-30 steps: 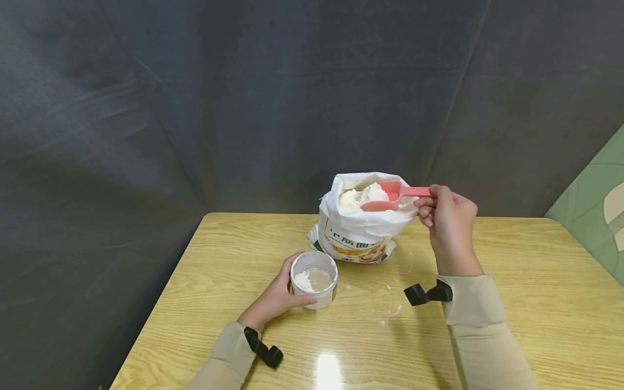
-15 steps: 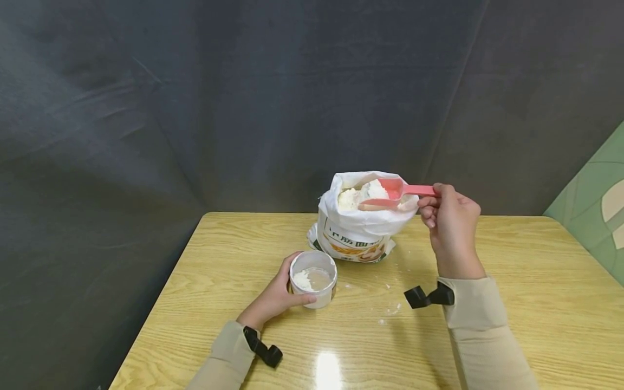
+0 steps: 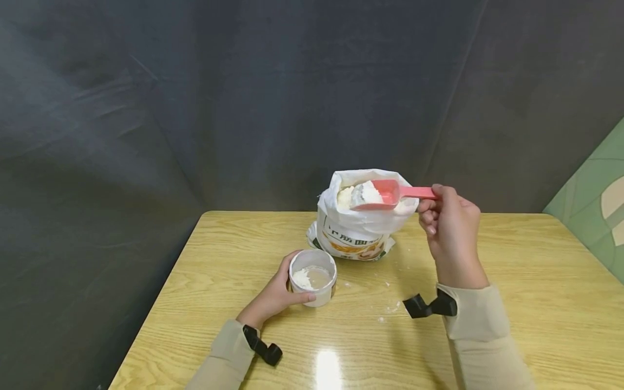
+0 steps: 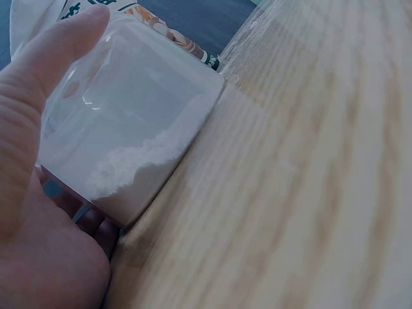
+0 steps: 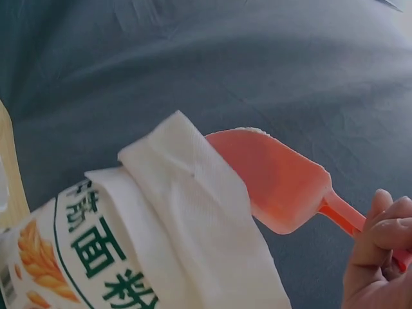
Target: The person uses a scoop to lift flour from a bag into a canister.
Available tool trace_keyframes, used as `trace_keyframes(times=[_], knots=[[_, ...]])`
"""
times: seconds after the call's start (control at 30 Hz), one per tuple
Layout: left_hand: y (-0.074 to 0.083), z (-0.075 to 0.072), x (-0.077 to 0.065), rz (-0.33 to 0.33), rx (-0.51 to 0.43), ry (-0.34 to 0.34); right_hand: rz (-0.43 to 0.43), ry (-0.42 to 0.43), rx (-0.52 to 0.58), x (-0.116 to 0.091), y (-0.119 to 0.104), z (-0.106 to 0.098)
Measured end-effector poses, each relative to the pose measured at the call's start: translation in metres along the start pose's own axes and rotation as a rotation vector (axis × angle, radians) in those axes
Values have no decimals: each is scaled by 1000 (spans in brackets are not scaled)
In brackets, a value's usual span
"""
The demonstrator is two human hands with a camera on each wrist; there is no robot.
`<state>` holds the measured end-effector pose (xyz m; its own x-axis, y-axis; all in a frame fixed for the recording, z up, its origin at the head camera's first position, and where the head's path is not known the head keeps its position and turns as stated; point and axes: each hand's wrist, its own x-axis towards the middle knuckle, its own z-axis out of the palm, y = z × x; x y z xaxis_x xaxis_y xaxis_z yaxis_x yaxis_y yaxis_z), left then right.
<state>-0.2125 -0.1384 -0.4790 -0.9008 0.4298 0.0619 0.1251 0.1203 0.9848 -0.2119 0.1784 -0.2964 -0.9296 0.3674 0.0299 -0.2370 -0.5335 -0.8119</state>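
My right hand (image 3: 453, 233) pinches the handle of a pink scoop (image 3: 390, 194), heaped with white flour at its front. The scoop is over the open mouth of a white flour bag (image 3: 363, 222), its top folded down; more flour shows inside. In the right wrist view the scoop (image 5: 270, 180) stands above the bag's folded rim (image 5: 193, 193). My left hand (image 3: 275, 298) grips a clear round tub (image 3: 319, 298) on the table, thumb along the near side and fingers round the far left. A small mound of flour (image 4: 138, 167) lies at one side of the tub's bottom.
The wooden table (image 3: 234, 244) has flour specks right of the tub and bag. A dark cloth (image 3: 312, 97) hangs behind the table. A green patterned surface (image 3: 595, 200) lies at the right edge. Each wrist wears a black camera mount.
The scoop has lifted slightly out of the flour and shifted a little left, its load now showing more clearly. The left hand and tub stay in place.
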Motion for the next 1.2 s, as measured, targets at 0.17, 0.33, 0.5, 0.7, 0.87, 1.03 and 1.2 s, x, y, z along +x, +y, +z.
trace_keyframes(times=[0.17,0.33,0.5,0.7,0.87,1.03,1.2], knots=[[1,-1,0,-1,5,1,-5,-36,13,-11,2,3],[0,0,1,2,7,1,4,-63,5,-21,5,3],[-1,0,1,7,8,3,32,-93,-10,-29,12,1],[-2,0,1,2,6,8,61,-181,-32,-38,25,-2],[0,0,1,0,13,-1,99,-221,-60,-42,35,-3],[0,1,1,2,5,2,101,-222,-100,-46,44,-1],[-1,-1,0,2,5,5,99,-210,-147,-50,53,2]])
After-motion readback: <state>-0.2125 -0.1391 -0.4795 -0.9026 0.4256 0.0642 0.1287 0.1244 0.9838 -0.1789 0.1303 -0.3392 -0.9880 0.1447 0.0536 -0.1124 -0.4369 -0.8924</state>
